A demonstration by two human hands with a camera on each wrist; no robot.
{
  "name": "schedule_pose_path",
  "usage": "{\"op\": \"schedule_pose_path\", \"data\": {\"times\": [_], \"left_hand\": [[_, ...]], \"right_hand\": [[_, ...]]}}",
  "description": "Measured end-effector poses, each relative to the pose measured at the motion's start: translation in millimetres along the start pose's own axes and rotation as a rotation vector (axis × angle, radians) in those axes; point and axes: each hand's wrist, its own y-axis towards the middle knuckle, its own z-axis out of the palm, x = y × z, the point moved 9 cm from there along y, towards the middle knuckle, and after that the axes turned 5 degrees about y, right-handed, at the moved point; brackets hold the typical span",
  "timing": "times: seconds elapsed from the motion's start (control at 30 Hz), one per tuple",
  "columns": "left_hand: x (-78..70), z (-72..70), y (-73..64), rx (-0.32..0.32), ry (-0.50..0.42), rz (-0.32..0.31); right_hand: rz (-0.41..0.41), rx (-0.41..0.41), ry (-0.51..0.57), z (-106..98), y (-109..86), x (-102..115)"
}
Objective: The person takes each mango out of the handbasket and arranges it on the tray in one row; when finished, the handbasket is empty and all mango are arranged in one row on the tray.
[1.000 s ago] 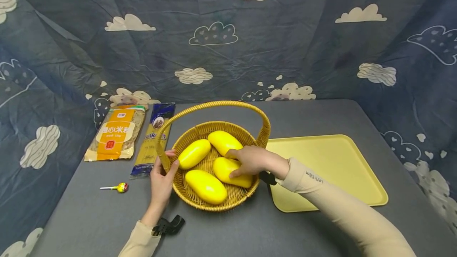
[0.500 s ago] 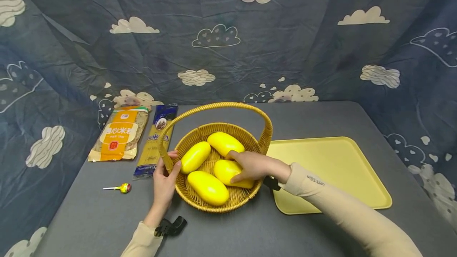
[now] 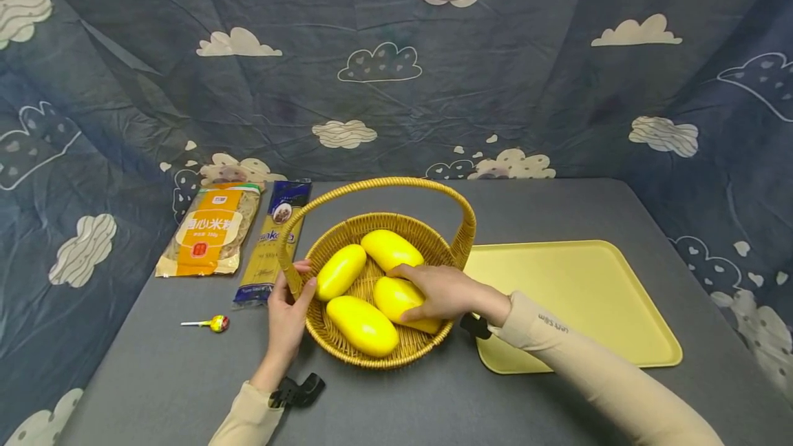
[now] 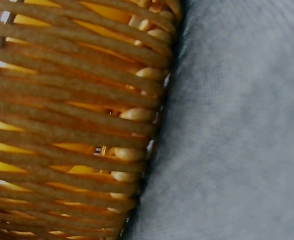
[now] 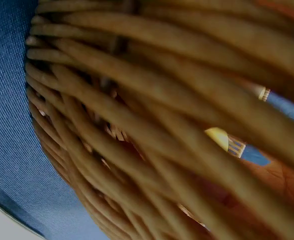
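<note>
A wicker basket [image 3: 385,363] with a tall arched handle [image 3: 379,184] stands mid-table in the head view. Inside lie several smooth yellow mangoes, among them a left one [image 3: 342,272], a back one [image 3: 392,249] and a front one [image 3: 363,326]. My right hand [image 3: 442,292] reaches over the basket's right side and grips the right-hand mango [image 3: 395,296], covering part of it. At the left rim, my left hand [image 3: 287,319] holds the basket by the foot of the handle, thumb inside. Both wrist views show mostly woven basket wall [image 4: 77,100], hiding the fingers.
A pale yellow tray [image 3: 570,294] lies right of the basket, under my right forearm. To the left are an orange noodle packet [image 3: 207,231], a blue and gold pasta packet [image 3: 271,243] and a lollipop [image 3: 213,323]. A cloud-print cloth [image 3: 378,102] hangs behind the table.
The head view has shifted slightly, so everything appears a little further right. Both hands, the basket and the mangoes keep nearly the same places relative to each other.
</note>
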Motion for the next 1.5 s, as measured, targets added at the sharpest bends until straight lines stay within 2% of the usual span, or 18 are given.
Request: {"op": "schedule_pose_path", "data": {"times": [0.37, 0.63, 0.83, 1.07, 1.3, 1.5], "left_hand": [[-0.8, 0.1, 0.2, 0.004, 0.007, 0.003], [-2.2, 0.9, 0.1, 0.011, 0.003, 0.018], [-3.5, 1.6, -0.3, 0.009, 0.014, 0.020], [-2.3, 0.7, 0.4, 0.003, 0.016, 0.010], [-2.8, 0.3, 0.2, 0.004, 0.021, 0.011], [-3.3, 0.5, 0.0, 0.008, 0.019, 0.026]], "right_hand": [[-0.023, -0.125, 0.019, -11, -8.2, 5], [-0.055, -0.284, 0.075, -27, -19.8, 9], [-0.090, -0.402, 0.160, -38, -32.9, 10], [-0.106, -0.531, 0.210, -49, -50.9, 9], [-0.131, -0.616, 0.313, -58, -70.2, 11], [-0.155, -0.693, 0.346, -64, -87.9, 12]]}}
